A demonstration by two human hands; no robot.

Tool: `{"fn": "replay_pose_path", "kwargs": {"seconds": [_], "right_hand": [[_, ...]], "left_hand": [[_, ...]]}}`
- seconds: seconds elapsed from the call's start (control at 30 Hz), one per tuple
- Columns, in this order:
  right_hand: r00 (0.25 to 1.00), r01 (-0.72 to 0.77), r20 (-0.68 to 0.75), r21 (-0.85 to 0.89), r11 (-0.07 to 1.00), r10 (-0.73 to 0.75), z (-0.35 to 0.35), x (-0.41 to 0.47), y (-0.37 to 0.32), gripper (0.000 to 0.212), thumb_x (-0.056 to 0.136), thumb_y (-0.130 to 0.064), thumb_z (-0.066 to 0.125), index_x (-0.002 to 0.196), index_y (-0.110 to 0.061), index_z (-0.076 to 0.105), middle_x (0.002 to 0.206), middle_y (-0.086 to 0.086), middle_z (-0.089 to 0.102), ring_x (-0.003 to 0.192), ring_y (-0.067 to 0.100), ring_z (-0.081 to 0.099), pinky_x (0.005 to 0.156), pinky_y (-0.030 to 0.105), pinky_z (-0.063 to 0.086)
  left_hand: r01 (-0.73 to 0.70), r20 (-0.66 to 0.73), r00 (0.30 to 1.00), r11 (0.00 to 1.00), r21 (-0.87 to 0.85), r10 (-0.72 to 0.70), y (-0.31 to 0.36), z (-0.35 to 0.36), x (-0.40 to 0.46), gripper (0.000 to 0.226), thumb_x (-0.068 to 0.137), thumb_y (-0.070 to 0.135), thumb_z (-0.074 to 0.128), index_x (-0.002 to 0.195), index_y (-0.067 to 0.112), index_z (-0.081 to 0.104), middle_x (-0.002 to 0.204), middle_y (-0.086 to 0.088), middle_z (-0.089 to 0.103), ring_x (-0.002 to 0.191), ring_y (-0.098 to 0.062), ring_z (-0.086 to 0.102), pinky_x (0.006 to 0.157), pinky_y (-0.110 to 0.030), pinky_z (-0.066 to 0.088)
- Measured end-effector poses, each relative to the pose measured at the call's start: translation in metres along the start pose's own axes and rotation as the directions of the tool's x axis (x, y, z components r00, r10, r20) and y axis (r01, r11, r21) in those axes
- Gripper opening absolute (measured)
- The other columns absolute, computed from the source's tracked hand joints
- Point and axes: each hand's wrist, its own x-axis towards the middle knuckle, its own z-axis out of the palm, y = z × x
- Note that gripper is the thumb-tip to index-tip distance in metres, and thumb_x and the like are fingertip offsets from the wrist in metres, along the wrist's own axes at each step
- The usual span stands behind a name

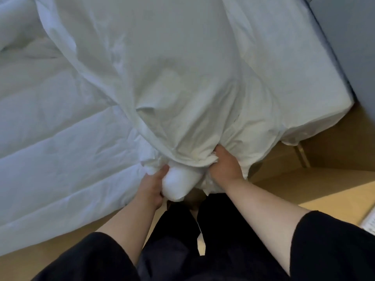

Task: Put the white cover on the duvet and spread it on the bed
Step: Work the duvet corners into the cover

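The quilted white duvet (50, 128) lies spread over the left of the bed. A smooth white cover (172, 78) drapes over its right part and hangs off the bed's near edge. My left hand (154, 185) grips a bunched corner of the duvet (178, 183) that sticks out from under the cover's gathered hem. My right hand (225, 165) grips that bunched hem of the cover just to the right. The two hands are close together at the bed's edge.
The bed's sheeted corner (316, 110) shows at the right, with a grey wall (349, 47) behind it. Wooden floor (328, 179) runs along the near side. My legs in dark clothes stand against the bed. A white object (370, 221) lies at the right edge.
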Motion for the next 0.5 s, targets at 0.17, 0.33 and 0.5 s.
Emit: {"fn": "replay_pose_path", "kwargs": {"seconds": [0.17,0.33,0.5], "right_hand": [[0.993,0.067,-0.105,0.174,0.983,-0.050,-0.057,-0.023,-0.036,0.025,0.098,-0.014,0.049,0.114,-0.031,0.056,0.095,-0.022,0.060,0.086,-0.001,0.056,0.072,0.012,0.041],[0.977,0.163,-0.184,0.296,0.941,-0.112,-0.116,-0.071,-0.090,0.005,0.101,-0.032,0.051,0.099,-0.031,0.056,0.087,-0.018,0.065,0.080,-0.006,0.060,0.062,0.009,0.042],[0.955,0.200,-0.272,0.292,0.935,-0.119,-0.144,-0.099,-0.127,0.014,0.101,-0.045,0.049,0.108,-0.039,0.060,0.097,-0.021,0.067,0.098,0.001,0.061,0.085,0.023,0.048]], "left_hand": [[-0.371,0.098,0.924,0.929,0.000,0.370,0.054,0.025,-0.054,0.035,0.088,0.009,0.070,0.121,0.017,0.065,0.111,-0.008,0.074,0.101,-0.028,0.071,0.082,-0.046,0.059],[-0.573,0.325,0.767,0.819,-0.040,0.553,0.123,0.070,-0.132,0.051,0.077,0.021,0.080,0.123,0.024,0.059,0.117,-0.003,0.072,0.110,-0.025,0.068,0.089,-0.047,0.056],[-0.738,0.529,0.600,0.670,0.076,0.601,0.153,0.113,-0.148,0.093,0.063,0.040,0.092,0.140,0.018,0.045,0.130,-0.005,0.063,0.121,-0.024,0.061,0.099,-0.049,0.051]]}}
